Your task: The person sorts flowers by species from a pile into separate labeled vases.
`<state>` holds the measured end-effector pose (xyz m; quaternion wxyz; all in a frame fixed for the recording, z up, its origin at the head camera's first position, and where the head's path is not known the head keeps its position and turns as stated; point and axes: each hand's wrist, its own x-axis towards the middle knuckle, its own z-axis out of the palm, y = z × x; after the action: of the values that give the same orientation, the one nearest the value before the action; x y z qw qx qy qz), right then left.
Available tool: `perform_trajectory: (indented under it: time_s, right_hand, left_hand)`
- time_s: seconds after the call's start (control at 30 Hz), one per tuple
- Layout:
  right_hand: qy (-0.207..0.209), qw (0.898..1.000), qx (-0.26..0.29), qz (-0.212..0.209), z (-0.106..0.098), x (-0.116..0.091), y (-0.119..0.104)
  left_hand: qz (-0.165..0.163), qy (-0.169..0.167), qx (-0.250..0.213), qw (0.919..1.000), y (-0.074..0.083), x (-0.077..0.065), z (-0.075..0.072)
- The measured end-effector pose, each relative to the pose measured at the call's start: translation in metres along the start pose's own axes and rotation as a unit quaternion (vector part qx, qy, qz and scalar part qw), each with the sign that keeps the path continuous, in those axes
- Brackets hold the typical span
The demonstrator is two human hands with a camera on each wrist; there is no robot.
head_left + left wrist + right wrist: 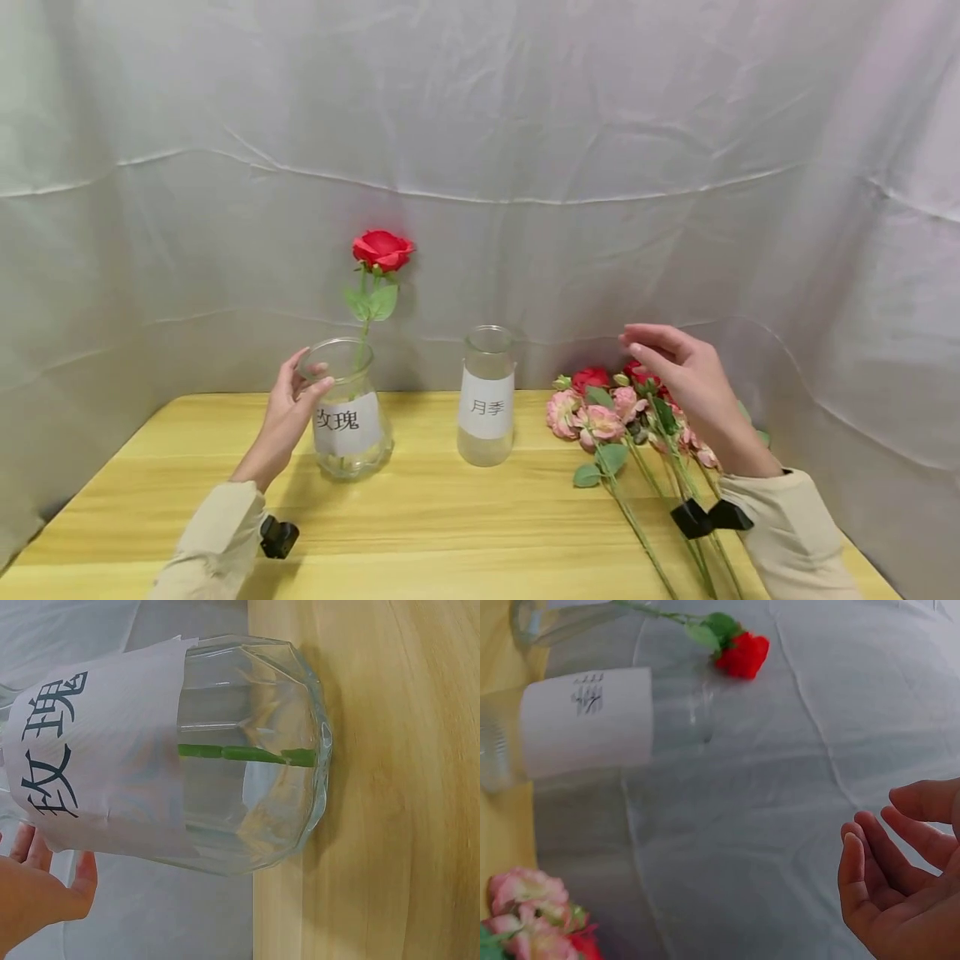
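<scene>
My left hand (pixel 288 408) holds the neck of a wide glass vase (pixel 352 462), with the thumb at the near side. A white label with black characters is stuck on this vase. One red rose (pixel 382 250) stands upright in it, and its green stem (pixel 247 754) shows through the glass in the left wrist view. My right hand (pixel 693 383) hovers over the loose flowers, fingers loosely bent and nothing held. Below it lie pink flowers (pixel 600 423) and red roses (pixel 590 379), stems toward the front edge.
A narrower labelled glass vase (pixel 486 450) stands mid-table, between the wide vase and the loose flowers. The yellow wood-grain table (pixel 420 533) ends at a grey cloth backdrop (pixel 525 250), which hangs behind and at both sides.
</scene>
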<state>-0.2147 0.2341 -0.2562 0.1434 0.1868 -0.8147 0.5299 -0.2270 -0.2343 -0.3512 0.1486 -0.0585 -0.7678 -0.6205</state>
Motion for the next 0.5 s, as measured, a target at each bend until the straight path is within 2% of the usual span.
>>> perform_trajectory:
  time_s: [0.17,0.33,0.5]
  right_hand:
    - [0.002,0.999,-0.014,0.032,-0.012,-0.012,0.022]
    - [0.008,0.998,0.014,0.059,-0.023,-0.021,0.044]
    - [0.007,0.996,0.024,0.085,-0.032,-0.031,0.067]
  left_hand:
    - [-0.002,-0.001,-0.013,0.9999,-0.003,0.001,0.003]
    - [-0.004,-0.001,-0.012,0.9999,-0.006,0.000,0.003]
    - [-0.002,-0.002,-0.007,1.0000,-0.002,0.001,0.000]
